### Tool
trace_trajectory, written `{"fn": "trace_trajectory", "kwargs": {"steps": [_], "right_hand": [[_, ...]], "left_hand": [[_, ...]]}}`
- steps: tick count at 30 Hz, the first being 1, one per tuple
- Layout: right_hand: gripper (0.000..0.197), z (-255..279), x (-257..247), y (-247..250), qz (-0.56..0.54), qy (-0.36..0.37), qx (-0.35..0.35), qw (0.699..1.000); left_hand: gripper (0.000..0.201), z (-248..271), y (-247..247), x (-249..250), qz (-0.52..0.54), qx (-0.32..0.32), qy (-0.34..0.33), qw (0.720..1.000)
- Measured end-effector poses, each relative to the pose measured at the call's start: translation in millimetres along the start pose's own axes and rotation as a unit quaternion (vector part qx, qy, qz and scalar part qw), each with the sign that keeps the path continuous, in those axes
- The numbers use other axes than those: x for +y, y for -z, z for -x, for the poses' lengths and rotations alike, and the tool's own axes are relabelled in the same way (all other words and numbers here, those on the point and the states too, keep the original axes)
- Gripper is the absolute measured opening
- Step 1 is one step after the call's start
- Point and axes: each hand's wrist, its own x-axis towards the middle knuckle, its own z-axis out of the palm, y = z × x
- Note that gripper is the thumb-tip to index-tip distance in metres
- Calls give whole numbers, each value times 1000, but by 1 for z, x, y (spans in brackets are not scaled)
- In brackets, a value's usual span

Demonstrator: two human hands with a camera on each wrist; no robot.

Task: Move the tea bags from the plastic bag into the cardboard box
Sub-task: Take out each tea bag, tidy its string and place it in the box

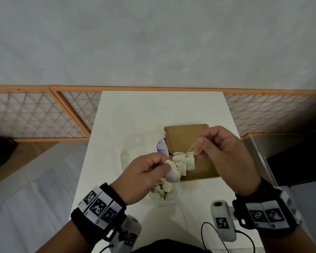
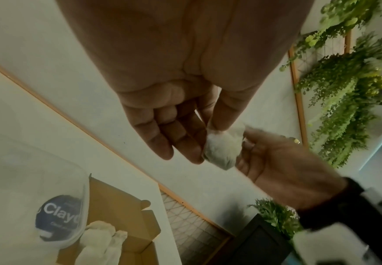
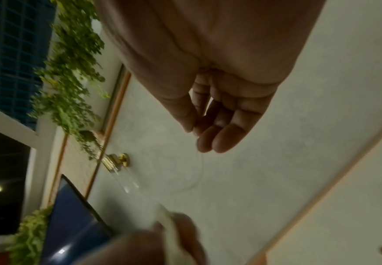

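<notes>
Above the open cardboard box (image 1: 193, 143), the left hand (image 1: 144, 178) pinches a tea bag (image 1: 171, 173) while the right hand (image 1: 224, 157) pinches its string (image 1: 192, 148), seemingly to untangle it before dropping it in.

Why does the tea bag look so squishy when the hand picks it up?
The tea bag is probably soft and floppy: it bulges where the left hand pinches it. It likely weighs little, since two fingers hold it. Its thin string, pinched by the right hand, could tangle.

Over the white counter (image 1: 135, 110) we see the left hand (image 1: 144, 178) pinching a pale paper tea bag (image 1: 171, 173), the right hand (image 1: 224, 156) pinching its thin string (image 1: 192, 146) above the open brown cardboard box (image 1: 186, 137).
</notes>
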Motion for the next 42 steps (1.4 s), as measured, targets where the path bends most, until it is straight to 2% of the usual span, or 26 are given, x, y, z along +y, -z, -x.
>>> {"fn": "trace_trajectory", "kwargs": {"steps": [2,4,7,11,17,21,24,27,32,36,39,42], "right_hand": [[10,0,-21,1,-24,41,-14,999],[11,-3,-35,2,-30,71,-26,997],[9,-13,-40,0,-20,92,-28,995],[6,-30,-17,-5,-6,67,-21,998],[9,-27,27,-9,126,25,-27,991],[9,-3,16,-12,174,68,-19,982],[21,16,-4,-18,179,124,-81,973],[31,23,-2,-27,212,137,-161,954],[13,19,15,-35,210,168,-131,954],[14,18,17,-37,194,145,-140,960],[12,17,19,-41,184,131,-152,962],[10,15,21,-45,160,121,-160,966]], "left_hand": [[17,-1,-3,0,-35,1,1,999],[23,-1,-7,1,-65,-4,-10,998],[21,0,-12,5,-95,-14,-41,994],[13,0,-16,8,-102,-8,-65,993],[17,5,-9,9,-114,23,-57,992],[14,7,-3,7,-120,37,-42,991],[9,8,0,8,-125,39,-34,991],[9,9,2,11,-142,28,-35,989],[14,11,7,10,-173,31,-12,984],[3,17,9,11,-147,60,-5,987],[23,18,9,9,-133,80,-15,988],[11,17,9,4,-139,98,-21,985]]}}
